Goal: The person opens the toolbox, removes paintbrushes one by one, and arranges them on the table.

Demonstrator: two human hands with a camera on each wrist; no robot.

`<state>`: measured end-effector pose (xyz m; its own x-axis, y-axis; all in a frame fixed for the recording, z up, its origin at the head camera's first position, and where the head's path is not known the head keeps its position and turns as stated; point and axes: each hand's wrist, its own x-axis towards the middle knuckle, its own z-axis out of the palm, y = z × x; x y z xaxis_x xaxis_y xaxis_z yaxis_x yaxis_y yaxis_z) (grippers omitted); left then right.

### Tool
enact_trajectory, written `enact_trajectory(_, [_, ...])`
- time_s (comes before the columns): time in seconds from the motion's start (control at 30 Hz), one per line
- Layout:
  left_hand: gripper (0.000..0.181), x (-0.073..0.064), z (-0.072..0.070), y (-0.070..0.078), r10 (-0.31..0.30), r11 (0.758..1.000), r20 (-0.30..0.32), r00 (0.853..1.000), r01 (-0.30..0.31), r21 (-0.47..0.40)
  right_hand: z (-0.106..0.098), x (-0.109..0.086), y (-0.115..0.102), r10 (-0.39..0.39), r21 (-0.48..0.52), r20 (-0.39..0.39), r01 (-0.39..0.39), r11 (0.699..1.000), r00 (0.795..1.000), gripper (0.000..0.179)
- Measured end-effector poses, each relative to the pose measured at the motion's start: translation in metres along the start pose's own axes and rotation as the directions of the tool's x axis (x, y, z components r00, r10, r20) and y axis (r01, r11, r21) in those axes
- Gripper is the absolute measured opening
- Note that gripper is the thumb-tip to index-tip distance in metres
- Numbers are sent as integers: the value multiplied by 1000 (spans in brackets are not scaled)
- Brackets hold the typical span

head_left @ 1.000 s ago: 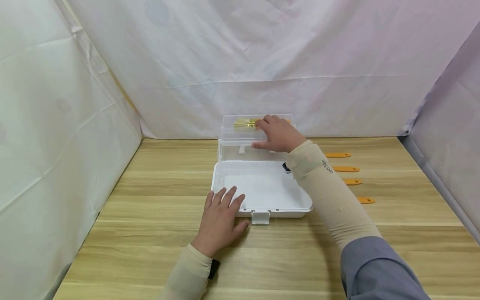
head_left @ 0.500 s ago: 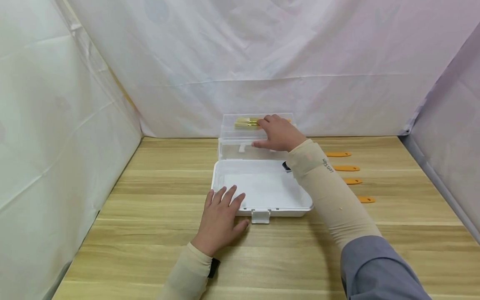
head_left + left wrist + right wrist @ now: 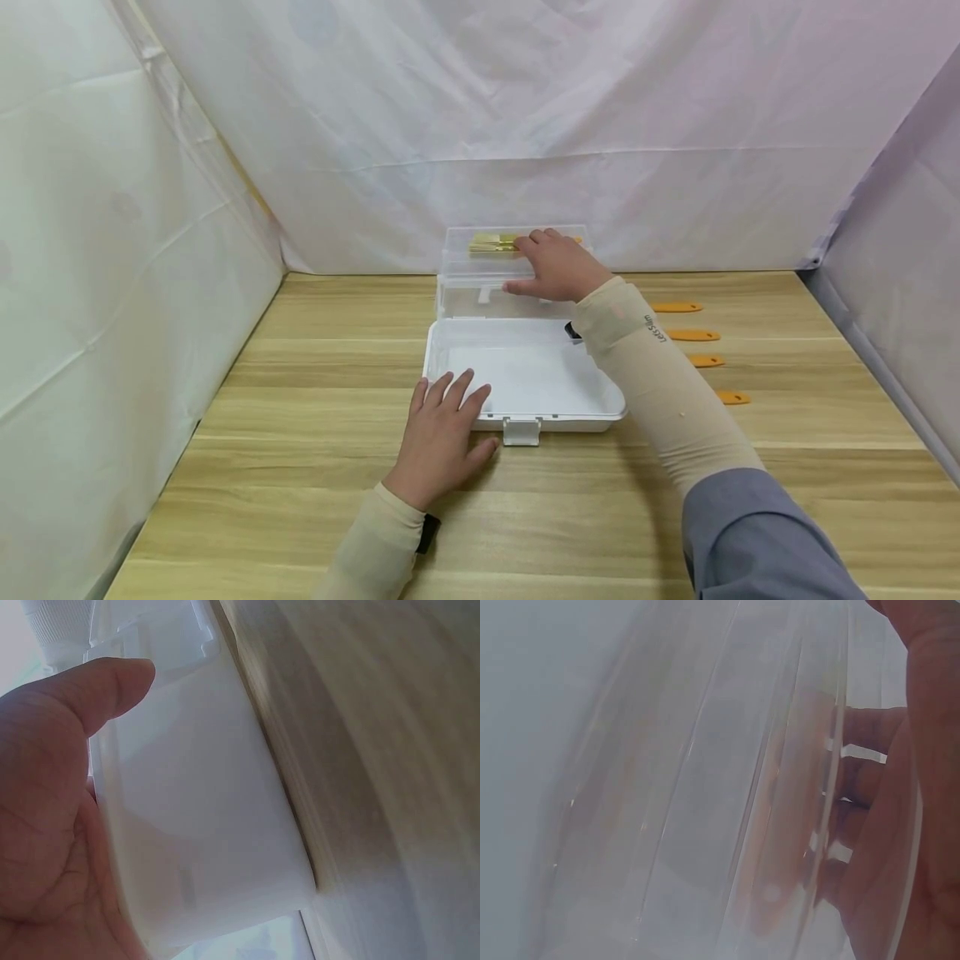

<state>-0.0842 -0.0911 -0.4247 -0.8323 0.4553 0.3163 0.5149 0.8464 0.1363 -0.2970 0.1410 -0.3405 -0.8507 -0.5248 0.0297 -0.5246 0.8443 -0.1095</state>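
Note:
A white plastic box [image 3: 525, 371] stands unfolded on the table, with clear trays [image 3: 468, 265] rising in steps at its back. My left hand [image 3: 438, 450] holds its front left corner, fingers over the rim and thumb [image 3: 127, 682] against the outer front wall. My right hand [image 3: 562, 265] reaches over to the rear clear tray. Its fingers rest over the paintbrushes [image 3: 491, 243] there, while the thumb is spread apart towards the front. Pale bristles point left. Most of the orange handles is hidden under the hand; one handle [image 3: 772, 900] shows through clear plastic in the right wrist view.
To the right of the box lie several orange handles [image 3: 693, 335], partly covered by my right forearm. A clear latch [image 3: 521, 432] hangs at the box's front. White cloth [image 3: 510, 100] stands close behind the trays and along both sides of the wooden table [image 3: 337, 333].
The paintbrush bristles lie slightly more level and closer together than a second ago. Both hands stay in nearly the same places.

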Motion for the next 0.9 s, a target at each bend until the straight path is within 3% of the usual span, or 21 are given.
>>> enact_trajectory(0.9, [63,0,0,2,2,1000,2,1000,-2,1,4,-2,3,35,-17,-14,-36,999,999,101])
